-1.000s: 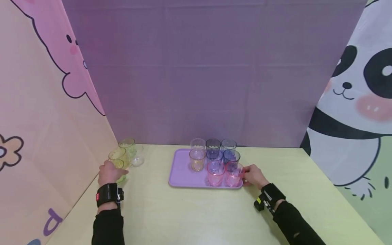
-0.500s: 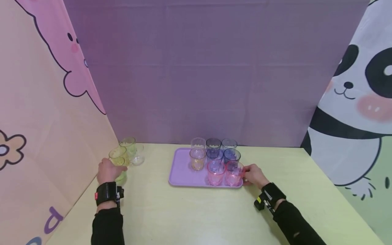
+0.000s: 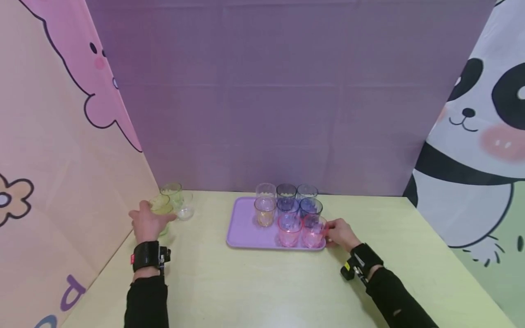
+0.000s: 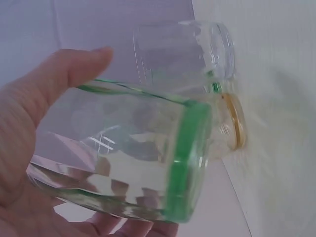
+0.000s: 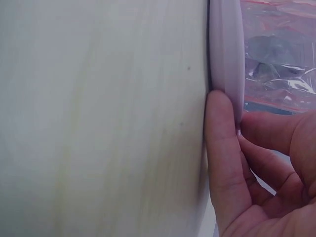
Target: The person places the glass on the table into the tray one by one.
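The left hand (image 3: 150, 224) is spread loosely around a clear, green-tinted glass cup with a thick green base (image 4: 129, 158); its thumb stands straight and off the wall, while the fingertips lie along the opposite side. So the cup sits between thumb and fingers, at the left edge of the pale wooden bench (image 3: 246, 287), its mouth toward the palm; whether the base meets the bench is hard to judge from the wrist view. Just beyond it stand a yellow-tinted glass cup (image 3: 162, 205), a pale green glass cup (image 3: 172, 194) and a colourless glass cup (image 3: 186, 208).

Well apart, the right hand (image 3: 342, 235) pinches the near right corner of a purple rectangular tray (image 3: 245, 234), its forefinger along the outer wall. A pink-tinted glass cup (image 3: 314, 233) stands on the tray, just beside that hand.
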Demonstrator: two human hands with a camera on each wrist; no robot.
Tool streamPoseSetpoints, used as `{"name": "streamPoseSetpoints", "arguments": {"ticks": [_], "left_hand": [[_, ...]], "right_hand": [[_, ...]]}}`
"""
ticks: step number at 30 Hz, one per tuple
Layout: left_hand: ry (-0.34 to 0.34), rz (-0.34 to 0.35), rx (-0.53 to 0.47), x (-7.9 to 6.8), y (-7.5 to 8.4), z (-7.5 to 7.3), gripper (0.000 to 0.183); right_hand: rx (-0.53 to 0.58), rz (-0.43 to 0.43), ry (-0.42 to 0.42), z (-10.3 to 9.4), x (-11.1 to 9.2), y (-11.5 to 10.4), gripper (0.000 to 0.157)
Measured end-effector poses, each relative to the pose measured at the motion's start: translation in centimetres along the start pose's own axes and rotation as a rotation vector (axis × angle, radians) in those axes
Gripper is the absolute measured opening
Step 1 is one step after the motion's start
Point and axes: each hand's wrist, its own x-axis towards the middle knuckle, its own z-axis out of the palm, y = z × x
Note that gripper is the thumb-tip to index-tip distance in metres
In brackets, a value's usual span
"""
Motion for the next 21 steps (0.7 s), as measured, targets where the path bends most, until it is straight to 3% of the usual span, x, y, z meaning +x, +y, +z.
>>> {"name": "streamPoseSetpoints", "arguments": {"ticks": [5, 11, 15, 21], "left_hand": [[0.006, 0.035, -0.023, 0.3, 0.9, 0.6, 0.104], [-0.022, 0.169, -0.094, 0.5, 2.5, 1.7, 0.103], [-0.050, 0.256, -0.107, 0.2, 3.7, 3.1, 0.097], [-0.134, 0.328, -0.122, -1.2, 5.8, 6.0, 0.090]], "right_hand": [[0.012, -0.022, -0.032, -0.2, -0.3, -0.3, 0.014], [0.012, 0.016, -0.005, -0.2, 0.0, 0.0, 0.011], [0.008, 0.019, 0.005, -0.3, 0.2, 0.2, 0.015], [0.010, 0.029, -0.002, -0.1, 0.1, -0.1, 0.012]]}}
